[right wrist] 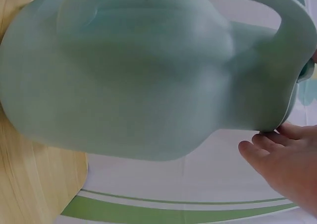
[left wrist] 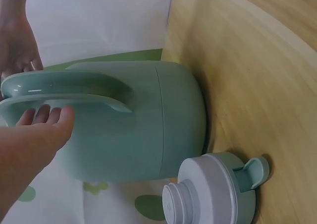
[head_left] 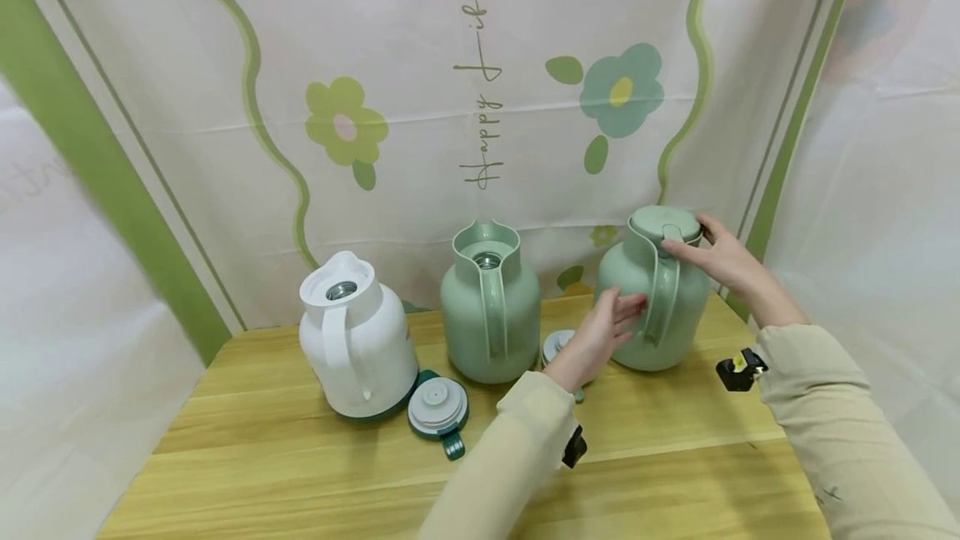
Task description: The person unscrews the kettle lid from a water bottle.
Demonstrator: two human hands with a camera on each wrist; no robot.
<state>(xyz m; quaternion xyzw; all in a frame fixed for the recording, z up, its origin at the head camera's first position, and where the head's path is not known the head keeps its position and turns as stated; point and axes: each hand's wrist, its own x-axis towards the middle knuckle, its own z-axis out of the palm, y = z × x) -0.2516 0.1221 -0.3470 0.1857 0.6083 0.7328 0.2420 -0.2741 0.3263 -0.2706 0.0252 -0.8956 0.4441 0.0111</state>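
Note:
A green vacuum jug (head_left: pixel 637 307) stands at the right of the table with its lid (head_left: pixel 663 222) on. My right hand (head_left: pixel 727 261) holds this lid at the top, thumb by its latch. Its fingers (right wrist: pixel 265 147) touch the neck rim in the right wrist view. Beside the jug's handle (left wrist: pixel 64 96), my left hand (head_left: pixel 600 330) has its fingers loosely extended, gripping nothing; whether they touch the jug I cannot tell. A loose grey-and-green stopper lid (left wrist: pixel 213 189) stands on the table, partly hidden by the left hand in the head view.
A second green jug (head_left: pixel 491 319), without its lid, stands mid-table. Left of it is a white jug (head_left: pixel 363 348), its mouth uncovered. Near the white jug lies a stopper lid (head_left: pixel 437 407) with a dark green base. A patterned cloth (head_left: pixel 420 23) hangs behind the wooden table (head_left: pixel 300 482).

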